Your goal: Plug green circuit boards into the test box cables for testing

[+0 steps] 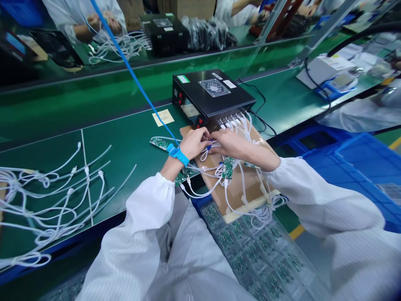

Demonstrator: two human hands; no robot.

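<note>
My left hand [194, 144], with a blue wrist strap [177, 154], and my right hand [228, 143] meet in front of the black box [216, 92]. Their fingers are closed on a looped white cable [204, 156]; a small blue piece [209, 146] shows between the fingertips, its kind unclear. Below lies a cardboard sheet [232, 196] with white cables across it. A green circuit board [228, 168] hangs by my right wrist. Another circuit board [159, 143] lies left of my left hand, and one more [184, 175] sits under that wrist. White plugs [232, 123] fill the box's front row.
Loose white cables [59, 205] spread over the green bench [125, 138] at left. A blue cord [131, 75] runs from the wrist strap upward. Trays of circuit boards [257, 251] lie below, with blue crates [354, 167] at right. Another person's hands [105, 23] work across the bench.
</note>
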